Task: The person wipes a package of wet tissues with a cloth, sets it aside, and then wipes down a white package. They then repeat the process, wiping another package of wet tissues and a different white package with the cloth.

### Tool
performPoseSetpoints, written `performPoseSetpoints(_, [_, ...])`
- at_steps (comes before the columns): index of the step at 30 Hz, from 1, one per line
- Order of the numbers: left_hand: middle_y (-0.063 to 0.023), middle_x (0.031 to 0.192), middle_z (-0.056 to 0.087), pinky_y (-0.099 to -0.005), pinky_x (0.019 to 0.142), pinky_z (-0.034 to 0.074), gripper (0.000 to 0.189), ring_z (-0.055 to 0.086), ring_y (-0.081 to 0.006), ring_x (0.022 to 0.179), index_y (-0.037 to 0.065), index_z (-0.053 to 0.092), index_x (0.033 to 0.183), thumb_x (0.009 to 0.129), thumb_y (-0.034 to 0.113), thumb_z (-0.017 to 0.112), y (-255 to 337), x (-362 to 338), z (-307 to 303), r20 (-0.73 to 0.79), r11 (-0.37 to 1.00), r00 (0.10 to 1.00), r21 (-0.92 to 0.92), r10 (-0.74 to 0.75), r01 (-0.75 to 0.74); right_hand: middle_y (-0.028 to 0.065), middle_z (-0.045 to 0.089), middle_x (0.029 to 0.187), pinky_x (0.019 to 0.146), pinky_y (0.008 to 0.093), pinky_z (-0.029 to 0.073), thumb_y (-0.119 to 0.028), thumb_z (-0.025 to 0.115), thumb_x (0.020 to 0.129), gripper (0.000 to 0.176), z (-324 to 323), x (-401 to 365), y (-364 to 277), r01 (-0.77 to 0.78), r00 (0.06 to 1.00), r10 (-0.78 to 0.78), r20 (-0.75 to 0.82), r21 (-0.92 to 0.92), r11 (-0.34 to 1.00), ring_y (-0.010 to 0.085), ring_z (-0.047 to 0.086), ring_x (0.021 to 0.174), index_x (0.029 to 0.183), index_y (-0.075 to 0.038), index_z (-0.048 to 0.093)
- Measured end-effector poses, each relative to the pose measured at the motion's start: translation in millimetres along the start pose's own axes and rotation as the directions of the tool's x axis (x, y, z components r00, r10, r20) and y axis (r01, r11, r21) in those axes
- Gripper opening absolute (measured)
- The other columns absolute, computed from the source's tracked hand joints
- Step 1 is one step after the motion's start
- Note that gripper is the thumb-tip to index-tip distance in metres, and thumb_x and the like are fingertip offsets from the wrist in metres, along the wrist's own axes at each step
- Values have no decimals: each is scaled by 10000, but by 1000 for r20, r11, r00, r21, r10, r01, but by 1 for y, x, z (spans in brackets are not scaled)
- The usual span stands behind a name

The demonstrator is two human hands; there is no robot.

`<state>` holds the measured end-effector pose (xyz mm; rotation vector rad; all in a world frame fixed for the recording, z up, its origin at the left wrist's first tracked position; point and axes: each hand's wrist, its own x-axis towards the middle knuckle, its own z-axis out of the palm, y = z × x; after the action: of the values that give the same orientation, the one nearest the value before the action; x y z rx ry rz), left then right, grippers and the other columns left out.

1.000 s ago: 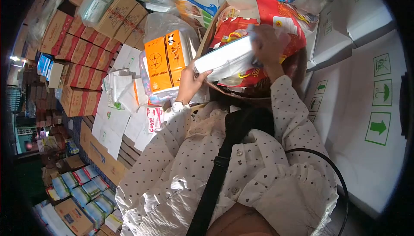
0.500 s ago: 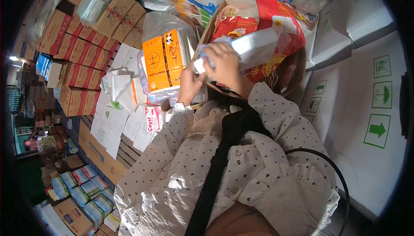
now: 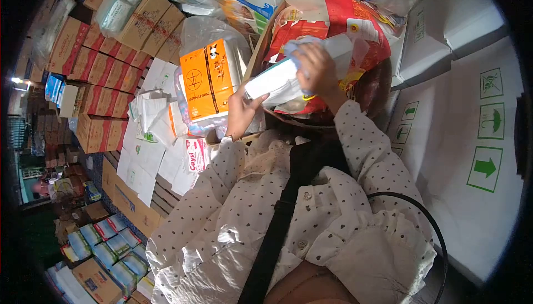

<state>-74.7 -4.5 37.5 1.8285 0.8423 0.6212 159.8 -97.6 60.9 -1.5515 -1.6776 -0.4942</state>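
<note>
Now the right hand [image 3: 318, 69], clutching bluish cloth [image 3: 295, 46], has slid toward two o'clock, seemingly wiping the white package [image 3: 279, 79]; left hand [image 3: 243, 110] pinches its eight-o'clock end.

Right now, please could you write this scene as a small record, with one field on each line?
Left grip: on one end of the white pack
Right grip: holding a pale blue cloth at the pack; exact contact unclear
White pack: tilted, above the edge of an open carton
In carton: red bags
Left side of picture: orange pack, beside the carton
Near left sleeve: small pink-and-white box
Right side: white boxes with green marks
</note>
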Motion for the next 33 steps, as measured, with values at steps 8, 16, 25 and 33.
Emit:
performPoseSetpoints(8, [-144, 1135, 681, -327, 775, 487, 602, 614, -172, 924, -18, 551, 1316, 888, 369, 723, 9, -6, -5, 121, 998, 991, -37, 49, -45, 104, 650, 906, 774, 436, 531, -143, 622, 724, 295, -37, -5, 70, -169, 981, 155, -112, -126, 978, 303, 638, 862, 1007, -85, 682])
performPoseSetpoints(16, [-288, 1476, 354, -658, 1050, 376, 942, 334, -455, 1372, 26, 227, 1517, 915, 728, 402, 2, -18, -17, 641, -11, 592, -683, -489, 730, 127, 669, 893, 736, 401, 514, -140, 577, 786, 213, -54, -21, 43, -256, 921, 250, -299, 17, 966, 321, 647, 814, 940, -64, 704])
performPoseSetpoints(25, [-229, 1415, 456, -402, 898, 602, 528, 461, -470, 1288, 10, 416, 1398, 953, 209, 621, 28, -22, 0, 670, -271, 654, -742, -352, 614, 162, 683, 945, 832, 384, 488, -134, 493, 912, 260, -66, -56, 33, -592, 705, 643, -298, 252, 766, 318, 649, 892, 1002, 18, 684])
performPoseSetpoints(33, [-136, 1282, 595, -372, 813, 610, 558, 635, -226, 1113, 11, 389, 1401, 954, 261, 611, 68, -42, -37, 384, 412, 825, -729, -415, 547, 159, 676, 1014, 879, 345, 470, -146, 453, 992, 313, -79, -25, 37, -568, 499, 782, -375, 540, 621, 245, 619, 927, 1063, 86, 651])
